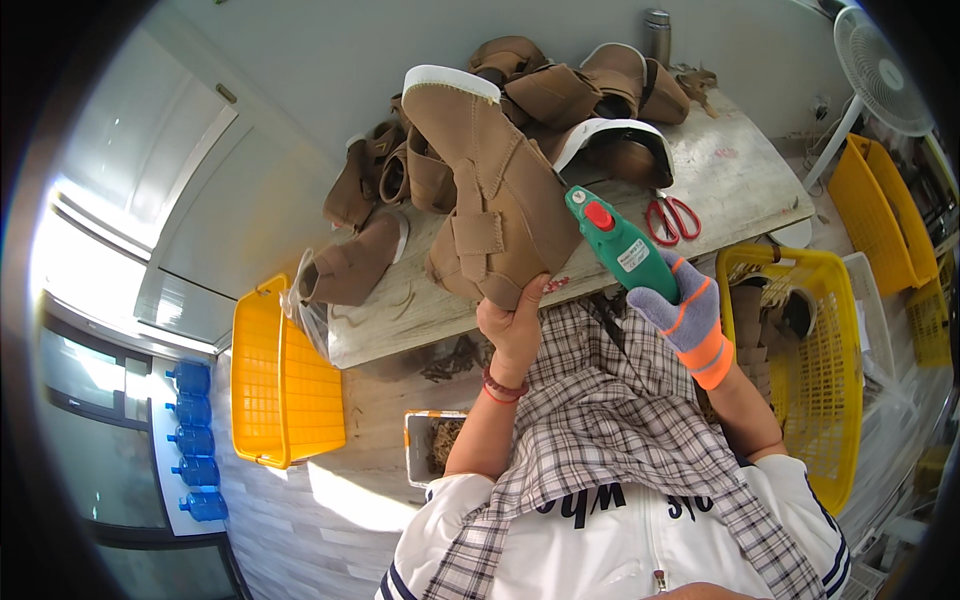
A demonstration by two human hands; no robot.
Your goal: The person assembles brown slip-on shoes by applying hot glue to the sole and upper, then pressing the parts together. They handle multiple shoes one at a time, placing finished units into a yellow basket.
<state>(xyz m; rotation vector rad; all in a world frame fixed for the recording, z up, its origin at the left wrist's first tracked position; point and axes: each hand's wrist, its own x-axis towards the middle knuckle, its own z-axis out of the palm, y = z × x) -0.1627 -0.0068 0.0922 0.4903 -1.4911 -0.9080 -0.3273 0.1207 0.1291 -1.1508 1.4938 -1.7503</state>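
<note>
My bare left hand (pixel 512 325) pinches the lower edge of a brown boot upper (pixel 500 200), thumb on the outside. The upper stands tilted over the table's front edge, with a white band along its top and a stitched strap across its side. My right hand (pixel 690 320), in a grey and orange glove, is wrapped round a green handheld electric tool (pixel 625 250) with a red button. The tool's head points up and left, close to the upper's right side; whether they touch I cannot tell. Red-handled scissors (pixel 672 218) lie just beyond the tool.
Several more brown uppers (pixel 555 95) are heaped on the worn table (pixel 745 170), one (pixel 350 265) at its left end. A metal flask (pixel 658 38) stands behind. Yellow baskets (pixel 285 385) flank the table. The right one (pixel 850 370) holds brown pieces. A fan (pixel 882 70) stands far right.
</note>
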